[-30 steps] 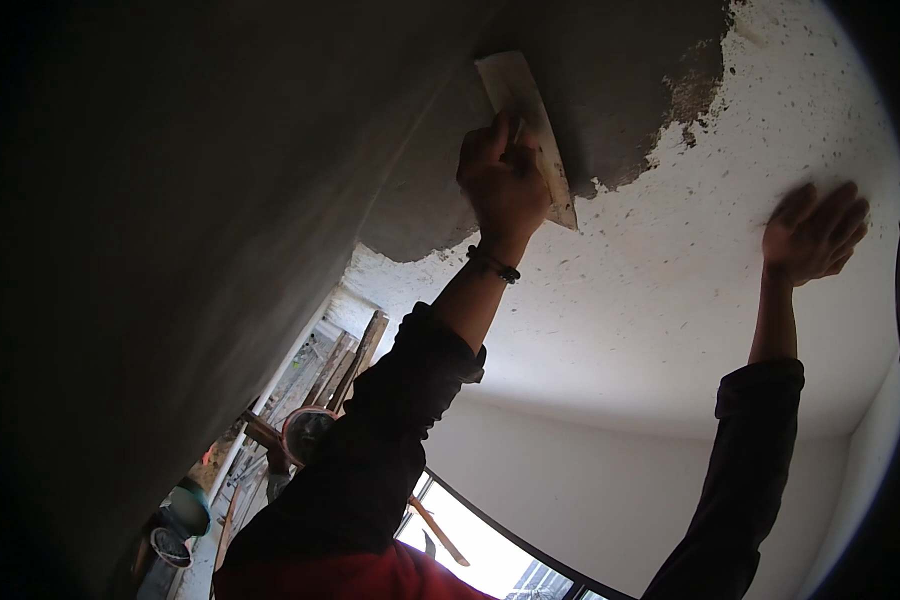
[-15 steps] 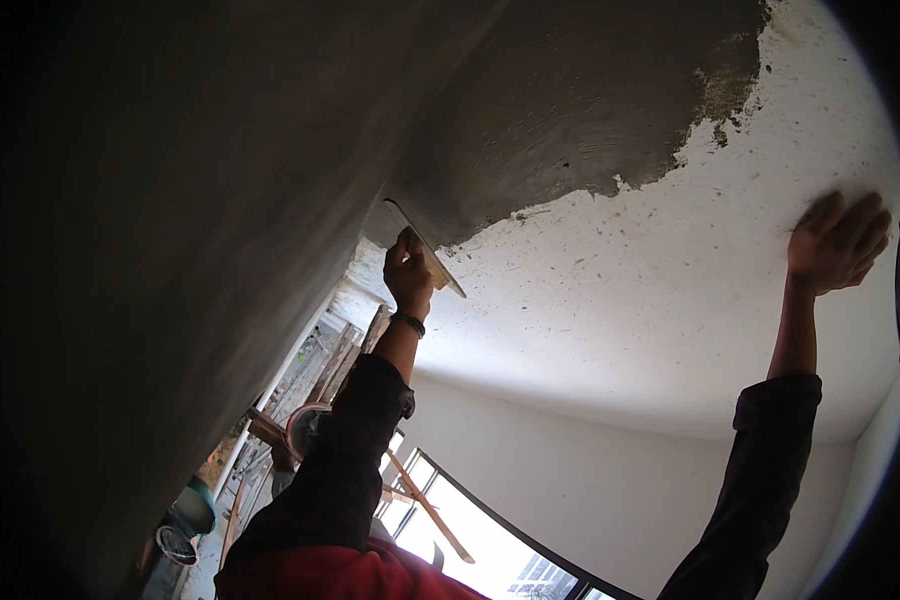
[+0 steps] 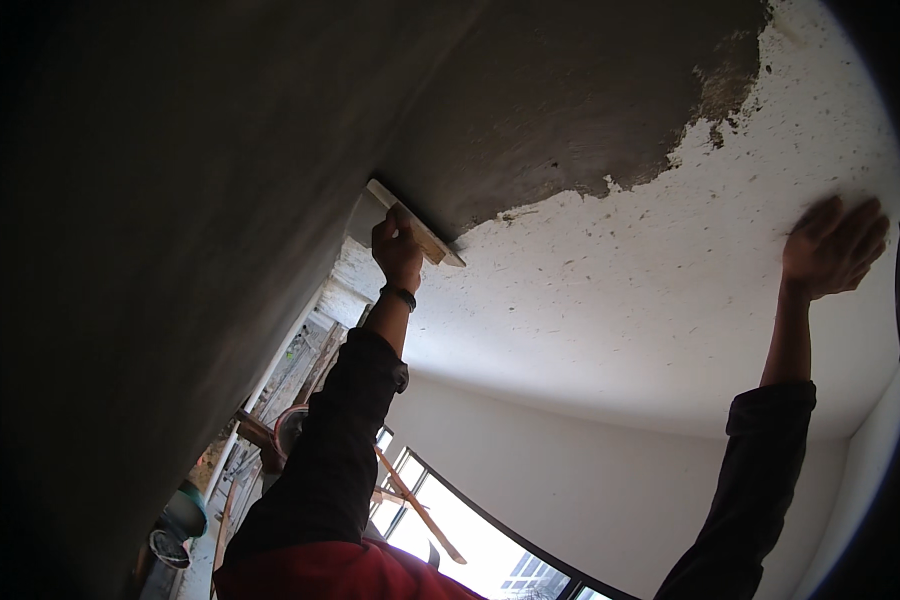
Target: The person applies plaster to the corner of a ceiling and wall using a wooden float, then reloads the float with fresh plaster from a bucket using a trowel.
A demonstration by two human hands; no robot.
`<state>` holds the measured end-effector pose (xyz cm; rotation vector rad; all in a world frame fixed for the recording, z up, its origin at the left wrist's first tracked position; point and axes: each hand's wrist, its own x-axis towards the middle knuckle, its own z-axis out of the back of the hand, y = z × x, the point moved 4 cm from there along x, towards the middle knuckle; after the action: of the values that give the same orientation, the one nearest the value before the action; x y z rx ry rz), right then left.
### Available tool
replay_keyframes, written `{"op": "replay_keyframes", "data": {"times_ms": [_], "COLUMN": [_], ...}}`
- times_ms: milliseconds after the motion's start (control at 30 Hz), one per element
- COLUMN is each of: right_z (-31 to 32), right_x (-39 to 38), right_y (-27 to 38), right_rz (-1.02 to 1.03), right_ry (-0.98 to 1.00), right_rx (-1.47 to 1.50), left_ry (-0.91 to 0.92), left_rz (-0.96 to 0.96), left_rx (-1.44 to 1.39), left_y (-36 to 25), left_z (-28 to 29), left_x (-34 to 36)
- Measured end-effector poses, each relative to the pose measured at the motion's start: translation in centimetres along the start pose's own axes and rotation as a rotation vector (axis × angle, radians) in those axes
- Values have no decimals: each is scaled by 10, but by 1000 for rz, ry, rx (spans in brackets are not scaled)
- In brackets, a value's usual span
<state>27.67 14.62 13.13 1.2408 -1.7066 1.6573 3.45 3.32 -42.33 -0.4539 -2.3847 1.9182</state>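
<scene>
My left hand point(image 3: 398, 252) grips a plastering trowel point(image 3: 432, 246), its fingers closed round the handle behind the long pale blade. The blade lies against or very close to the surface at the lower tip of the wet grey plaster point(image 3: 570, 110), beside the dark wall at left; actual contact is hard to make out. Ragged along its lower edge, the plaster meets a white speckled surface point(image 3: 610, 290). Far to the right, my right hand point(image 3: 835, 248) rests on that white surface with fingers stretched out, holding nothing.
A dark, shaded wall point(image 3: 200, 200) fills the left side. Below are a round bucket point(image 3: 290, 428), a greenish tub point(image 3: 185, 512), and wooden boards point(image 3: 310, 365). A wooden stick point(image 3: 425, 510) slants in front of a bright window point(image 3: 470, 525).
My left hand has carried the trowel slightly up and left, and more of the blade's face shows. My right hand stays at nearly the same spot.
</scene>
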Motion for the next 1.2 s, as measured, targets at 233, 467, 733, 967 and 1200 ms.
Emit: {"op": "replay_keyframes", "data": {"times_ms": [233,467,733,967,1200], "right_z": [3,5,13,10,2], "right_x": [1,4,15,9,4], "right_y": [-1,4,6,13,-8], "right_rz": [-9,-12,-53,-78,-11], "right_ry": [3,52,96,115,-5], "right_rx": [4,-96,-113,-145,-79], "left_ry": [21,-14,-94,312,552], "left_rz": [-156,-263,-622,-859,-194], "left_rx": [-49,-43,-74,-287,-194], "left_y": [-80,-185,-339,-418,-200], "left_z": [-23,-56,-92,-113,15], "left_x": [-11,-25,-58,-161,-195]}}
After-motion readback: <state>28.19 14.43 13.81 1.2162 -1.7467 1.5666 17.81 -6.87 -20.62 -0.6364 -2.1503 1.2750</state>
